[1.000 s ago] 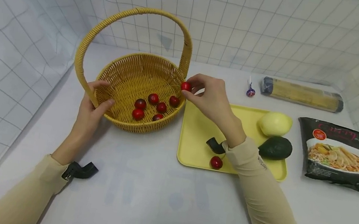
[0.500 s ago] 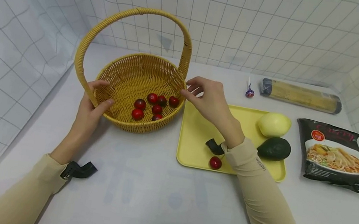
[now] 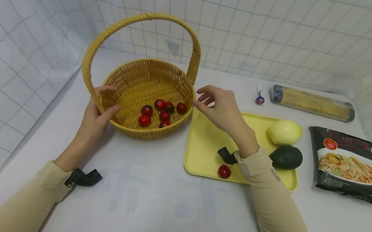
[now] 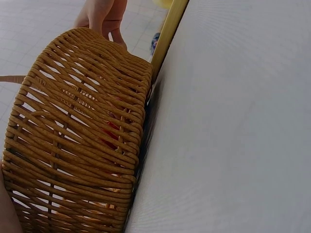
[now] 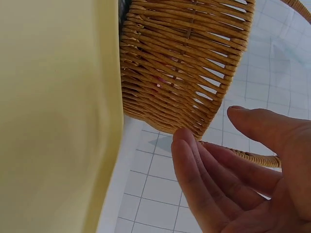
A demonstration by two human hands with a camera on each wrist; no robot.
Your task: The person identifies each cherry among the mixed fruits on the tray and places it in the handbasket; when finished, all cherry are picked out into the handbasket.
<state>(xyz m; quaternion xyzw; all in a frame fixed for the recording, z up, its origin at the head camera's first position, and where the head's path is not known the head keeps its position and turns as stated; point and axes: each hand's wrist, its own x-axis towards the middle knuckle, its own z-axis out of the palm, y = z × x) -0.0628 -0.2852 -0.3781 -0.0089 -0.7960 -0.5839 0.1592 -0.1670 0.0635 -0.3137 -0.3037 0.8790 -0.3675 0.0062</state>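
Observation:
My left hand (image 3: 96,116) grips the left rim of a round yellow-brown wicker basket (image 3: 150,68), its thumb over the rim beside the base of the tall arched handle. Several shiny dark red cherries (image 3: 144,120) lie in the front right part of the basket. At the basket's right rim, my right hand (image 3: 224,107) hovers with thumb and fingers apart and nothing between them, as the right wrist view of the same hand (image 5: 238,179) also shows. Below that forearm, one cherry (image 3: 224,171) rests near the front edge of a yellow tray (image 3: 199,149).
On the tray's right side sit a yellow lemon (image 3: 285,132) and a dark green avocado (image 3: 286,157). Behind the tray are a lollipop (image 3: 260,99) and a long yellow packet (image 3: 312,103). A black noodle bag (image 3: 349,165) lies at the right. White grid-lined walls enclose the back and sides.
My right hand has let go of a cherry, which is now among the others in the basket. My left hand has kept its grip on the rim. The head view has shifted slightly.

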